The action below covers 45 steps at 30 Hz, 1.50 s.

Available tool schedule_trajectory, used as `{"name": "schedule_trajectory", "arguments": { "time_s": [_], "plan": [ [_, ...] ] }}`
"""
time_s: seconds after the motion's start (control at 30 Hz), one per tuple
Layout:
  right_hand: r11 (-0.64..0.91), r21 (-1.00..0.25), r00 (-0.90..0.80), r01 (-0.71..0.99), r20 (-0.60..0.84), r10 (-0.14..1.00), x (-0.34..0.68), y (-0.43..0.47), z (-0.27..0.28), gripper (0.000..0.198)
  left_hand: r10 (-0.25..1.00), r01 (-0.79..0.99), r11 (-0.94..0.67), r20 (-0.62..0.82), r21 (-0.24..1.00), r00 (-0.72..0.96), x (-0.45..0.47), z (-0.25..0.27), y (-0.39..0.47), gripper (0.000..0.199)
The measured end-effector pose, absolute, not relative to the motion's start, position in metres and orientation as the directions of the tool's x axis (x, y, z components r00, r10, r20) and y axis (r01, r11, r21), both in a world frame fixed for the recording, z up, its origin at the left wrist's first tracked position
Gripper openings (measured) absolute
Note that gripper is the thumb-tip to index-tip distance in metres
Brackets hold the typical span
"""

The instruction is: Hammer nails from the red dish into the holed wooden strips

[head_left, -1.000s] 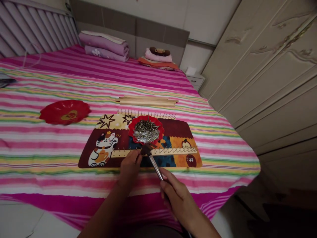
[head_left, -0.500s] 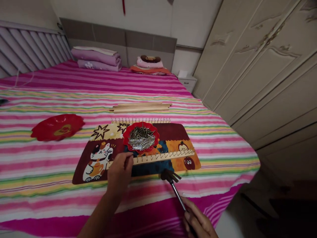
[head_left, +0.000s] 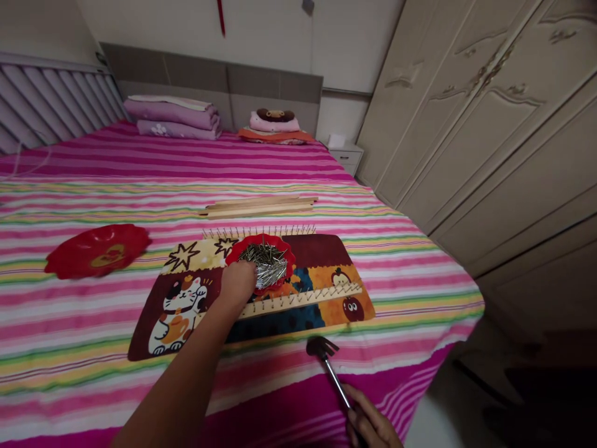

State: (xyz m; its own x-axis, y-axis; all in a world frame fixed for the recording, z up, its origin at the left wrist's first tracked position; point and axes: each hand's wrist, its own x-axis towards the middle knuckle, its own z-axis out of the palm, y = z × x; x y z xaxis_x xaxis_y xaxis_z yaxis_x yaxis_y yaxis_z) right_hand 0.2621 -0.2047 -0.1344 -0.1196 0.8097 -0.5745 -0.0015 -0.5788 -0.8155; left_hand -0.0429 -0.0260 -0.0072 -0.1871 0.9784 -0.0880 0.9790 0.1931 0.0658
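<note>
My left hand [head_left: 239, 285] is over the near left rim of a scalloped red bowl [head_left: 292, 264] heaped with nails [head_left: 270, 272]. Its fingers are curled down at the nails; whether any nail is between them is hidden. My right hand [head_left: 373, 423] grips a claw hammer [head_left: 336, 381] by its handle, head raised toward the mat's near edge. In front of the bowl lies a wooden strip [head_left: 289, 302] with a row of nails standing in it; my left forearm covers part of its left end. Both strip and bowl rest on a patterned mat [head_left: 308, 246].
Behind the bowl is another nail-studded strip [head_left: 209, 236]. Farther back lie several bare wooden strips [head_left: 261, 205]. A red plate [head_left: 97, 249] sits at left on the striped bedcover [head_left: 405, 249]. Folded bedding [head_left: 172, 117] is by the headboard; a wardrobe [head_left: 466, 124] stands at right.
My left hand has moved from the near strip up and forward to the nails in the bowl. The hammer stays in my right hand, nearly in place. The view has shifted slightly.
</note>
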Motion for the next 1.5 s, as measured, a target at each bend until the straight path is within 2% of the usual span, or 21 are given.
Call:
{"name": "schedule_trajectory", "arguments": {
  "time_s": [0.13, 0.2, 0.4, 0.5, 0.57, 0.63, 0.73, 0.87, 1.1, 1.3, 1.5],
  "plan": [
    [-0.574, -0.819, -0.141, -0.002, -0.568, 0.811, 0.262, -0.203, -0.131, 0.072, 0.981, 0.981, 0.184, -0.071, 0.059, -0.180, -0.046, -0.006, -0.029, 0.029],
    [-0.564, -0.825, -0.169, 0.014, -0.558, 0.812, 0.262, -0.201, -0.126, 0.072, 0.984, 0.980, 0.175, -0.029, 0.099, -0.173, -0.050, -0.006, -0.032, 0.027],
    [-0.521, -0.851, -0.197, 0.069, -0.523, 0.829, 0.258, -0.197, -0.112, 0.073, 0.969, 0.877, 0.219, 0.011, 0.428, -0.248, -0.060, 0.004, -0.041, 0.013],
    [-0.527, -0.849, -0.200, 0.034, -0.523, 0.828, 0.257, -0.197, -0.113, 0.072, 0.956, 0.705, 0.224, -0.012, 0.673, -0.293, -0.061, 0.011, -0.051, 0.012],
    [-0.544, -0.839, -0.200, 0.008, -0.535, 0.821, 0.256, -0.198, -0.113, 0.070, 0.955, 0.480, 0.215, -0.080, 0.850, -0.286, -0.061, 0.015, -0.063, 0.021],
    [-0.566, -0.825, -0.204, 0.000, -0.554, 0.807, 0.256, -0.199, -0.112, 0.070, 0.954, 0.247, 0.226, -0.163, 0.942, -0.251, -0.061, 0.016, -0.077, 0.032],
    [-0.595, -0.803, -0.196, 0.006, -0.585, 0.787, 0.255, -0.201, -0.107, 0.069, 0.937, 0.061, 0.286, -0.265, 0.956, -0.228, -0.062, 0.015, -0.101, 0.040],
    [-0.590, -0.807, -0.176, 0.015, -0.583, 0.793, 0.255, -0.202, -0.106, 0.067, 0.908, -0.039, 0.329, -0.327, 0.944, -0.262, -0.066, 0.008, -0.126, 0.044],
    [-0.543, -0.839, -0.206, 0.030, -0.537, 0.818, 0.258, -0.203, -0.121, 0.071, 0.863, 0.009, 0.309, -0.277, 0.951, -0.422, -0.065, -0.022, -0.132, 0.044],
    [-0.545, -0.835, -0.201, 0.081, -0.549, 0.811, 0.259, -0.204, -0.122, 0.068, 0.852, 0.005, 0.307, -0.273, 0.952, -0.447, -0.061, -0.037, -0.126, 0.039],
    [-0.587, -0.809, -0.195, 0.032, -0.581, 0.790, 0.256, -0.202, -0.111, 0.067, 0.850, 0.022, 0.329, -0.286, 0.944, -0.442, -0.059, -0.037, -0.123, 0.037]
  ]
}}
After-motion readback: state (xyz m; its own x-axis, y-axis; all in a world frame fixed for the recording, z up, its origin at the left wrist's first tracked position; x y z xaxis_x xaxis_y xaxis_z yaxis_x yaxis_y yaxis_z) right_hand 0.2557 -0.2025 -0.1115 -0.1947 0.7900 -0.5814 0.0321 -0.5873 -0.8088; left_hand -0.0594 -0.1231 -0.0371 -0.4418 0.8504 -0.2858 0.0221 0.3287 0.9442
